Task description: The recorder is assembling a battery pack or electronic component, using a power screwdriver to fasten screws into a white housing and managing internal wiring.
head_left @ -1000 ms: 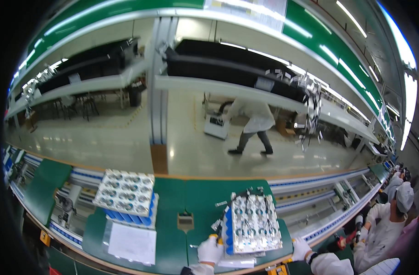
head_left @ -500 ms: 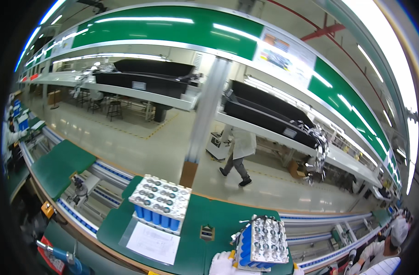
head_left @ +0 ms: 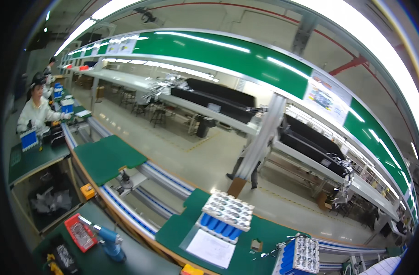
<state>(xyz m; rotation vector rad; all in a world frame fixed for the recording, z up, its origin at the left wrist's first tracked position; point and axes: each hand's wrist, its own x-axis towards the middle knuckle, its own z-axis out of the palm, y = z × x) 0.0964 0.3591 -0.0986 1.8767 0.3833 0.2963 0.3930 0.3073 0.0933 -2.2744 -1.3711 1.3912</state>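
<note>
Neither my left hand nor my right hand shows at this moment. Nearest the lower edge is a battery pack of blue cells under a white, perforated top holder, with loose silvery leads fanning out on its left. To its left, a second pack of the same blue cells and white holder stands on the green mat. A printed white sheet lies in front of that second pack. Between the two packs is a small square cutout in the mat.
A blue power screwdriver and a red tray of small screws lie on the lower-left bench. Conveyor rails run behind another green mat. A co-worker sits far left. White striped cloth shows lower right.
The view has swung left, so the packs sit farther right and lower. My white-gloved hands, earlier beside the near pack, have left the picture. The screwdriver and red tray show more fully.
</note>
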